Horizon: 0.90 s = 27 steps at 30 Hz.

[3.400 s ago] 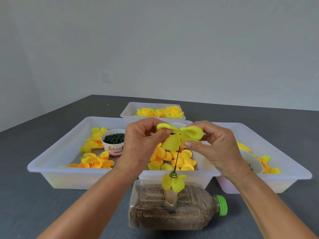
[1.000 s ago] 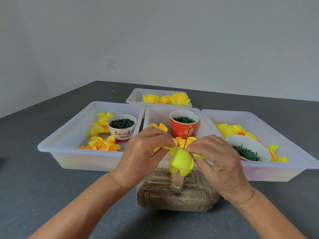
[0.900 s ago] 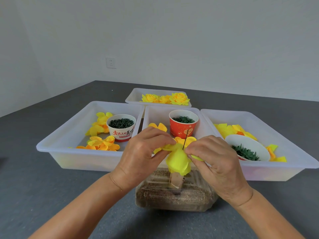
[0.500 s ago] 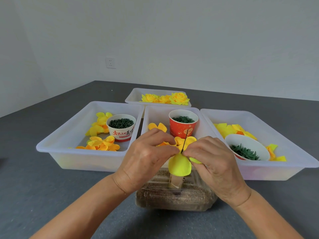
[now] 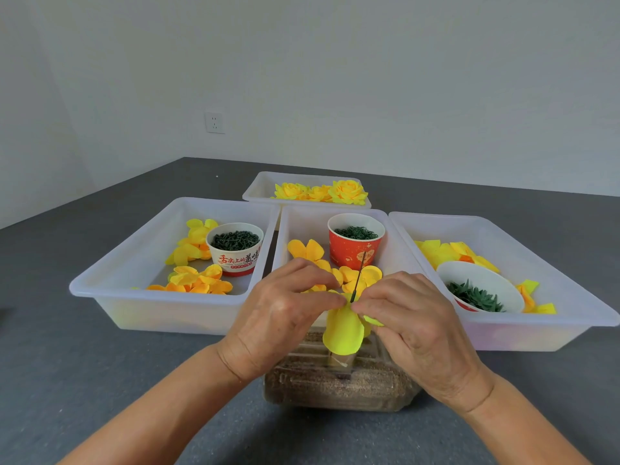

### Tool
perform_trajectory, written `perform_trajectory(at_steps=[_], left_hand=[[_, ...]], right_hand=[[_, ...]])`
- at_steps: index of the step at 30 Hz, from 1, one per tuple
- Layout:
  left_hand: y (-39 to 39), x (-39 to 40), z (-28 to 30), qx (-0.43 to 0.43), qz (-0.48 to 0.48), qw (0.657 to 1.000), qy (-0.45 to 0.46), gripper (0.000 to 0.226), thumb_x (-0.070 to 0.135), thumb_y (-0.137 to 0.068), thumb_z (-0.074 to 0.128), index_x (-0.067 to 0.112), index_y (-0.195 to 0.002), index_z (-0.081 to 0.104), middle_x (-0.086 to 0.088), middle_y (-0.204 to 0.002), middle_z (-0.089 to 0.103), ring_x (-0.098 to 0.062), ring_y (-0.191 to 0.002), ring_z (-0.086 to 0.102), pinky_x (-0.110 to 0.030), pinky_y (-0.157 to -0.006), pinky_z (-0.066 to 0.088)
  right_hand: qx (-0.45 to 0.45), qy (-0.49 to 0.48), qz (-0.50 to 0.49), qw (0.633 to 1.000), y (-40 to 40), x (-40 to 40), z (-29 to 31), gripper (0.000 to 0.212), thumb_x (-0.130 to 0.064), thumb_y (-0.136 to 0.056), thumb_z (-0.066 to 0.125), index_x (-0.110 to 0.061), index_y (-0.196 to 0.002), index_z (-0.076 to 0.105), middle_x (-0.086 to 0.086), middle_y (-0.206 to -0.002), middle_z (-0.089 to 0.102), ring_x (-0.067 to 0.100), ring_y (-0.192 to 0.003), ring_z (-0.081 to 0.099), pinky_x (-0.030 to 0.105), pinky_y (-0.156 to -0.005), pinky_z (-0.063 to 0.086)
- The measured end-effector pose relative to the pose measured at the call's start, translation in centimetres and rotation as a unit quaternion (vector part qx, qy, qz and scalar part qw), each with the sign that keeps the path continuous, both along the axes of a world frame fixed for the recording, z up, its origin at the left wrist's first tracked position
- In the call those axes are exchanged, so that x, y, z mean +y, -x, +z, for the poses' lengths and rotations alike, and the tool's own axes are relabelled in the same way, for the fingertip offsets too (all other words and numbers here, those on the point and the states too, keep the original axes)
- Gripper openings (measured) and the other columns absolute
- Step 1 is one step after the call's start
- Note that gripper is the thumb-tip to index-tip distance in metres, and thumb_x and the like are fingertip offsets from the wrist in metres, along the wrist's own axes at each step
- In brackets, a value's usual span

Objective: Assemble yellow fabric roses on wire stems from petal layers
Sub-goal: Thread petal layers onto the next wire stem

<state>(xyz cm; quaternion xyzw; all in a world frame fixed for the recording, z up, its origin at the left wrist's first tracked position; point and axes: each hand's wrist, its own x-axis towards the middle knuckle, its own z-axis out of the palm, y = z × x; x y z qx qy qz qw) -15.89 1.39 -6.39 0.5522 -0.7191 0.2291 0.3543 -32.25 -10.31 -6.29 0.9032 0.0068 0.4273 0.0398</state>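
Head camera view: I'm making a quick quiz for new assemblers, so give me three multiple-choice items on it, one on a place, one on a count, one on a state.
1. Where are the finished roses?
A. far tray
B. left tray
C. red cup

2. How many white trays are on the table?
A. two
B. four
C. six

3. What are the hands doing?
A. resting flat on the table
B. lifting the red cup
C. pinching a yellow petal on the wire

Answers: 1 A, the roses lie in the far tray. 2 B, three trays sit in a row and one behind. 3 C, the left hand and right hand pinch the yellow petal around the wire.
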Motion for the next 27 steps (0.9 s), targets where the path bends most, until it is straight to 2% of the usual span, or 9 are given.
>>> perform_trajectory(at_steps=[5,8,10,14,17,19,21,24,27], left_hand=[[-0.1,-0.1,-0.2,-0.010,0.002,1.000,-0.010,0.014,0.007,-0.085,0.062,0.008,-0.086,0.076,-0.008,-0.092,0.070,-0.026,-0.081,0.063,-0.029,-0.068,0.052],[0.0,0.0,0.2,0.003,-0.005,0.999,-0.034,0.018,-0.007,-0.077,0.068,0.006,-0.086,0.076,-0.009,-0.095,0.069,-0.028,-0.086,0.063,-0.034,-0.071,0.053],[-0.1,0.4,0.7,0.052,-0.020,0.996,-0.069,0.027,-0.008,-0.074,0.063,0.007,-0.092,0.075,-0.005,-0.102,0.068,-0.026,-0.096,0.060,-0.036,-0.081,0.051],[-0.1,0.7,2.0,0.225,-0.044,0.968,-0.104,0.033,0.025,-0.078,0.051,0.012,-0.098,0.075,0.004,-0.107,0.067,-0.010,-0.104,0.057,-0.021,-0.091,0.043],[0.9,-0.1,2.4,0.283,-0.047,0.954,-0.089,0.018,0.026,-0.078,0.074,0.011,-0.088,0.077,0.005,-0.092,0.070,-0.005,-0.092,0.061,-0.022,-0.085,0.047],[1.3,-0.8,2.0,0.290,-0.044,0.950,-0.110,0.018,0.022,-0.073,0.077,0.008,-0.084,0.076,0.004,-0.086,0.069,-0.006,-0.086,0.061,-0.022,-0.081,0.048],[1.3,-1.1,1.3,0.314,-0.043,0.941,-0.120,0.014,0.017,-0.070,0.078,0.007,-0.079,0.076,0.006,-0.080,0.067,-0.005,-0.081,0.061,-0.020,-0.078,0.048],[1.0,-1.4,0.7,0.389,-0.056,0.910,-0.131,0.012,0.016,-0.070,0.077,0.005,-0.072,0.073,0.006,-0.076,0.067,-0.003,-0.077,0.061,-0.016,-0.077,0.046],[1.0,-1.8,0.8,0.403,-0.061,0.900,-0.153,0.010,0.016,-0.070,0.077,0.007,-0.071,0.073,0.006,-0.076,0.065,-0.003,-0.076,0.061,-0.014,-0.078,0.045]], right_hand=[[-0.015,-0.024,0.006,1.000,0.0,0.0,-0.4,0.012,0.000,-0.074,0.067,-0.005,-0.082,0.074,0.004,-0.081,0.069,0.028,-0.071,0.063,0.040,-0.058,0.049],[-0.008,-0.072,0.022,0.997,0.0,0.2,-0.7,0.008,-0.004,-0.076,0.069,-0.005,-0.081,0.074,0.003,-0.083,0.068,0.027,-0.074,0.062,0.041,-0.060,0.049],[0.004,-0.136,0.037,0.990,0.3,0.3,-0.7,0.011,-0.015,-0.078,0.071,-0.008,-0.085,0.075,0.000,-0.087,0.067,0.023,-0.080,0.061,0.042,-0.066,0.048],[0.016,-0.215,0.055,0.975,0.7,0.4,-0.3,0.028,-0.034,-0.083,0.063,-0.010,-0.088,0.076,-0.005,-0.090,0.067,0.019,-0.088,0.061,0.042,-0.073,0.049],[0.013,-0.220,0.052,0.974,0.6,0.5,0.0,0.025,-0.031,-0.084,0.061,-0.011,-0.083,0.075,-0.007,-0.087,0.068,0.017,-0.088,0.061,0.040,-0.074,0.050],[0.003,-0.239,0.056,0.969,0.6,0.3,0.1,0.017,-0.024,-0.083,0.064,-0.011,-0.079,0.074,-0.008,-0.083,0.069,0.016,-0.086,0.062,0.036,-0.075,0.050],[-0.020,-0.293,0.053,0.955,0.6,-0.2,0.3,0.009,-0.015,-0.081,0.066,-0.013,-0.075,0.074,-0.011,-0.079,0.069,0.012,-0.084,0.063,0.028,-0.076,0.050],[-0.054,-0.406,0.010,0.912,-0.5,-1.7,1.0,0.016,-0.012,-0.083,0.069,-0.022,-0.071,0.072,-0.013,-0.074,0.070,0.004,-0.077,0.064,0.017,-0.070,0.047],[0.019,-0.450,-0.067,0.890,-3.4,-4.0,1.5,0.019,-0.014,-0.082,0.070,-0.024,-0.066,0.069,-0.017,-0.059,0.064,-0.002,-0.060,0.057,0.014,-0.058,0.041]])
